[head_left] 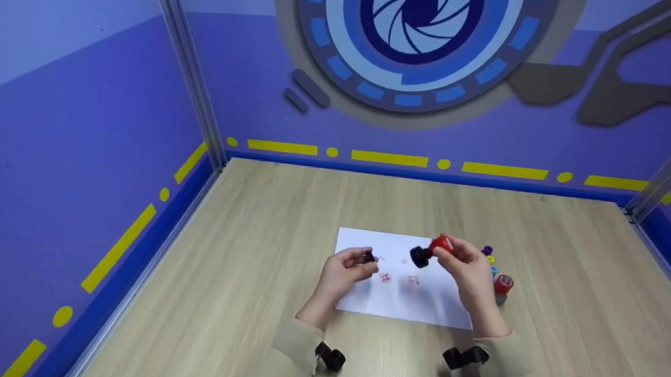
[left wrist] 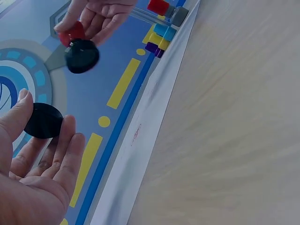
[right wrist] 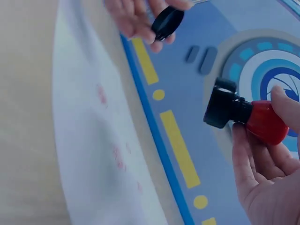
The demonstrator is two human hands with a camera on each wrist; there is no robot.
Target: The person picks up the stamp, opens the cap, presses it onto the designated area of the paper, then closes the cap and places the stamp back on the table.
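My right hand point(head_left: 471, 274) grips the red handle of a stamp point(right wrist: 267, 123) above the paper. The stamp is tilted, its wide black end point(right wrist: 220, 103) pointing toward my left hand. Between thumb and fingers of my left hand point(head_left: 343, 272) is a round black cap point(left wrist: 44, 121), apart from the stamp. Beneath both hands lies a white sheet of paper point(head_left: 398, 309) with several red stamp prints point(head_left: 385, 278) on it.
To the right of the paper stands a red stamp with a grey lower part point(head_left: 504, 284). Small purple point(head_left: 487, 250), yellow point(head_left: 491, 259) and blue point(head_left: 493, 271) pieces sit in a row behind it. Panelled walls border the wooden table point(head_left: 236, 287).
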